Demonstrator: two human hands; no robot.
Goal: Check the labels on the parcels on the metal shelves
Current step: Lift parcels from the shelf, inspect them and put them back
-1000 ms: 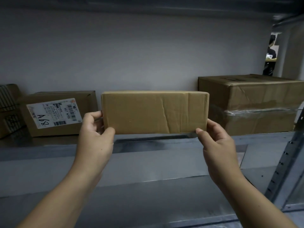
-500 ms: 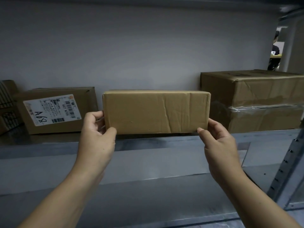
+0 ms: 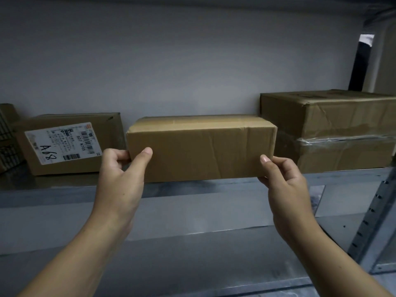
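Parcel (image 3: 201, 151) between left grip (image 3: 120, 175) (and right (image 3: 285, 185))

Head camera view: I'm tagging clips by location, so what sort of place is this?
Probably a parcel storeroom: brown cardboard boxes on a grey metal shelf, one bearing a white barcoded shipping label hand-marked A68.

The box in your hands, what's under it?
Only the metal shelf shows beneath the box. Its bottom face is hidden, so any label there can't be seen.

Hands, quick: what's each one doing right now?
Left hand: holding the middle box by its left end.
Right hand: holding its right end.
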